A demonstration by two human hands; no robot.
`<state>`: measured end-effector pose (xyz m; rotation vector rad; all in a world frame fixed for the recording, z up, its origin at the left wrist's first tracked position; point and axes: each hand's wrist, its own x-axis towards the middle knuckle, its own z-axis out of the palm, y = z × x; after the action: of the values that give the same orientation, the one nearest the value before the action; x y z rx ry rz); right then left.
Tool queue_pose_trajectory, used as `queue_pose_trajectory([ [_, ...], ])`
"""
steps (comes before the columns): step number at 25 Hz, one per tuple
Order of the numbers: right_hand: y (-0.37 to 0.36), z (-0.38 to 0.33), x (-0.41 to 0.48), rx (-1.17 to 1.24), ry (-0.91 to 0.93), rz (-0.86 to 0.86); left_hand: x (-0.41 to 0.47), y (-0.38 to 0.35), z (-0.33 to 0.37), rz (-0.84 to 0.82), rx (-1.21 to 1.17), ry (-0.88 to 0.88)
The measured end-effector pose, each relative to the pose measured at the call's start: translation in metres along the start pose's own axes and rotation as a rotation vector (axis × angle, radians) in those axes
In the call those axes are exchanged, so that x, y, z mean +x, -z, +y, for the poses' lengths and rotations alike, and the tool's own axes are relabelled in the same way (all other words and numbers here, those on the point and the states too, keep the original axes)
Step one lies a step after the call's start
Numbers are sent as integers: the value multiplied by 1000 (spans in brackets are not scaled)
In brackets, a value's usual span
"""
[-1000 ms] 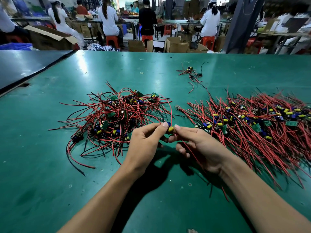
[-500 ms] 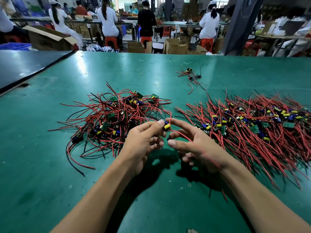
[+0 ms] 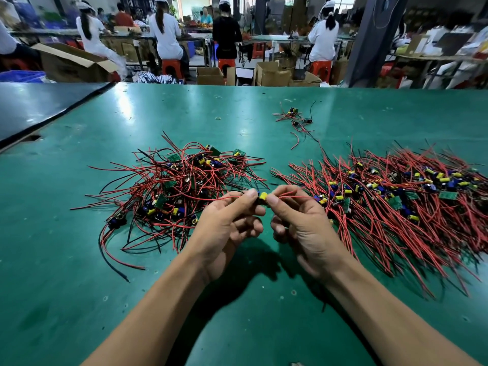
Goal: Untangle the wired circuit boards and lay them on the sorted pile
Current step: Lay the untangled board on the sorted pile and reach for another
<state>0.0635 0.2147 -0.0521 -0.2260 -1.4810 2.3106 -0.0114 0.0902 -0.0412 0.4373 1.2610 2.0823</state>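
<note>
Over the green desk [image 3: 79, 286], the left hand [image 3: 227, 228] and right hand [image 3: 303, 228] meet at centre. Their fingers [image 3: 244, 200] narrow to a pinch on one small circuit board [image 3: 262, 196], whose red wires trail to both sides. The tangled pile [image 3: 179, 188] lies at 10 o'clock from the hands, the sorted pile [image 3: 396, 207] at 3 o'clock.

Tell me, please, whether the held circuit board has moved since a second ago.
No: the circuit board stays just in front of the gap between the tangled pile and the sorted pile.
</note>
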Motion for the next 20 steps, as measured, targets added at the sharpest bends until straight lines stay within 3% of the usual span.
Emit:
queue_pose_trajectory([
  [5,3,-6,2,93,-141,121,-3,-3,-3,14,110,-154],
  [8,9,-9,5,76,-171,149,-6,-3,-5,-64,230,-209],
  [14,18,-13,8,-126,-125,29,-6,-5,-2,-100,155,124],
  [17,18,-8,5,-274,-81,-58,-7,-4,-7,-78,321,94],
  [20,20,-6,5,-322,-47,-24,-8,-4,-9,-57,343,65],
])
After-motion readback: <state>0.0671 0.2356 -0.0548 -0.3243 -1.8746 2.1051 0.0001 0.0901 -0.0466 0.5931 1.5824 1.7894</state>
